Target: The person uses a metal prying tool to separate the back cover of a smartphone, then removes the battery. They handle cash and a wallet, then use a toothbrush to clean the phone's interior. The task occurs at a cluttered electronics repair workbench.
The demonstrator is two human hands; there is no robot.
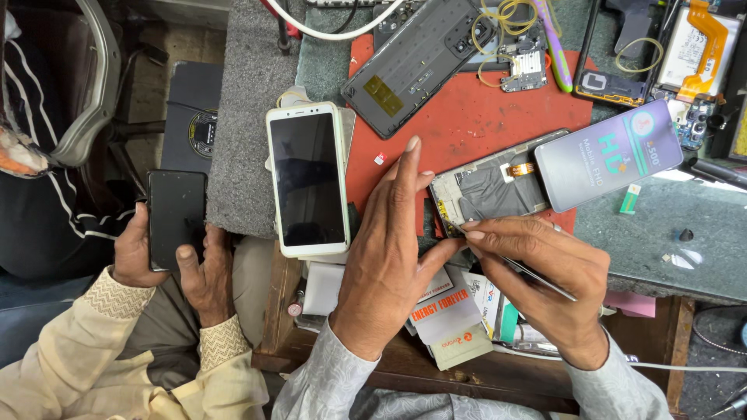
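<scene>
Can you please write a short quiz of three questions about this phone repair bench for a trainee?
1. True or false: the right hand holds a thin metal tool.
2. Which colour is the mat under the opened phone frame? A red, B blue, C yellow.
3. What lies face up beside the left hand?

Key: 1 true. 2 A. 3 A white phone with a dark screen.

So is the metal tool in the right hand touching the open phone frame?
Touching. The head view shows the tweezers, pinched in the right hand, with their tip resting on the lower left corner of the open phone frame. The left hand lies beside it.
</scene>
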